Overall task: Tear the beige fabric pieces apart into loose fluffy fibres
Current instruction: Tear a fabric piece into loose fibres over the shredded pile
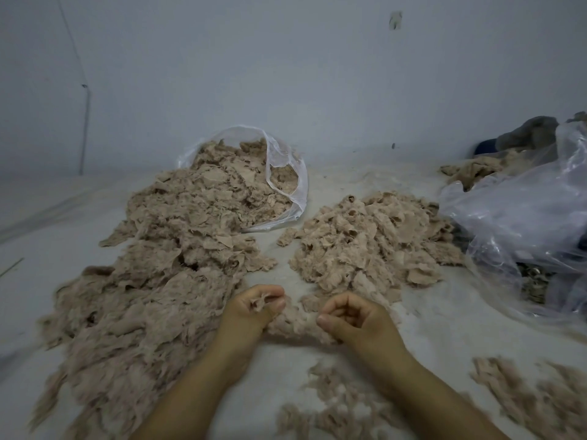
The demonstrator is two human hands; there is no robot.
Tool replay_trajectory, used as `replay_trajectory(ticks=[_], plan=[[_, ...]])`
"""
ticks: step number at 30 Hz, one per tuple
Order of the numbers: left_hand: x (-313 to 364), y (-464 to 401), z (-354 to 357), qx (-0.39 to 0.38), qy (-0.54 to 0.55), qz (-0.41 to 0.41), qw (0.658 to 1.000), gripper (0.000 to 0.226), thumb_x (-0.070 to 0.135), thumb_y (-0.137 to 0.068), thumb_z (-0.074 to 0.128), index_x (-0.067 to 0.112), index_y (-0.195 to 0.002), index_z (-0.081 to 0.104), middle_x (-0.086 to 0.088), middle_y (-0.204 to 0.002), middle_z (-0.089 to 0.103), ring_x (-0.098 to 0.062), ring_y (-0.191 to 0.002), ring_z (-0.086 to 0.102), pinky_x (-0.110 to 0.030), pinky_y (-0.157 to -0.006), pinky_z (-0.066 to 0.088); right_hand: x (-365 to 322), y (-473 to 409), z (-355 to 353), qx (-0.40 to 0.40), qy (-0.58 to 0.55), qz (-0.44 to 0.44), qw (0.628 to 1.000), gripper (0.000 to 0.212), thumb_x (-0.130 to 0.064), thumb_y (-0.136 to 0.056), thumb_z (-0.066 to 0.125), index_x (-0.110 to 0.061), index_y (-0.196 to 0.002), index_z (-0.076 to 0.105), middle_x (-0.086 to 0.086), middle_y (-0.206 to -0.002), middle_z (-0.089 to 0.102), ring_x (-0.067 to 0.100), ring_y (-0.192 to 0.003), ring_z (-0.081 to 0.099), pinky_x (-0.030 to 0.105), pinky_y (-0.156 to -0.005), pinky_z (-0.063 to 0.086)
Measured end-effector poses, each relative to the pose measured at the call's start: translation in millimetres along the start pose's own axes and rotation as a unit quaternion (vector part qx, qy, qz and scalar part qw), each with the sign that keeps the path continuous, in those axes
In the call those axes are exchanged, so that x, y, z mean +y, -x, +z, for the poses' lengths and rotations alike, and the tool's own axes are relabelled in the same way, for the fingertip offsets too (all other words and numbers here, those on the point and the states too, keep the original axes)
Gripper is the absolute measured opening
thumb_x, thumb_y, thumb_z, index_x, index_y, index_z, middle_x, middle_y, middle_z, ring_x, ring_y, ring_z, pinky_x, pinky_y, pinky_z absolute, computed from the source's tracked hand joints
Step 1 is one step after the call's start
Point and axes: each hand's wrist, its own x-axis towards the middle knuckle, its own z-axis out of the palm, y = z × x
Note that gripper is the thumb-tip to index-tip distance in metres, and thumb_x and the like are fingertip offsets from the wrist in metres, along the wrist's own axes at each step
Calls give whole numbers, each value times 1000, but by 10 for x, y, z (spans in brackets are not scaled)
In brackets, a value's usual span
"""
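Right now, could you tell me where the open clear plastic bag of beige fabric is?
In the head view, the bag lies left of centre near the wall, behind the big pile.

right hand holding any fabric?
No: the right hand has curled fingers with nothing in them, while the left hand pinches a beige scrap.

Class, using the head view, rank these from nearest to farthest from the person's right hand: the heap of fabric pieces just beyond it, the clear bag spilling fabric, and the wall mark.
From the right hand:
1. Heap of fabric pieces, just beyond.
2. Clear bag, farther back, leftward.
3. Wall mark, high above.
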Motion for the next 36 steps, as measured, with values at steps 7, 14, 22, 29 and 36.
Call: replay_trajectory(ticks=[7,14,22,29,36], plan=[[19,5,-11,-5,-93,37,995,28,-3,-90,54,19,-83,71,1,-88,72,-11,-79,65,-20,-70,51,29,66,51,-77,165,19,983,15,-12,-78,77,-24,-83,70,-12,-75,64,4,-67,56,17,-63,47],[-19,99,17,-206,-64,-22,976,30,48,-80,67,22,-96,69,9,-66,60,-6,-58,50,-21,-52,41,-3,43,46,-23,29,28,999,11,-11,-81,73,-6,-82,63,0,-60,60,10,-51,51,20,-50,42],[28,-36,-24,23,30,-27,999,26,17,-97,45,16,-72,52,9,-42,33,-3,-34,23,-12,-34,19,-50,27,4,-7,-68,112,991,15,-16,-61,80,-16,-68,66,9,-76,70,18,-68,66,30,-65,54],[-42,110,74,-216,22,-132,967,33,48,-71,66,16,-70,68,-4,-55,53,-11,-42,42,-18,-38,30,42,34,65,40,243,-164,955,45,17,-68,62,-27,-60,61,-10,-72,56,1,-72,53,9,-64,38],[-33,9,-20,-87,98,-94,987,16,12,-90,52,9,-74,55,-9,-55,41,-12,-38,30,-14,-35,28,43,59,17,20,190,-128,973,48,17,-74,57,-29,-59,61,-9,-66,60,2,-65,52,13,-62,40]])
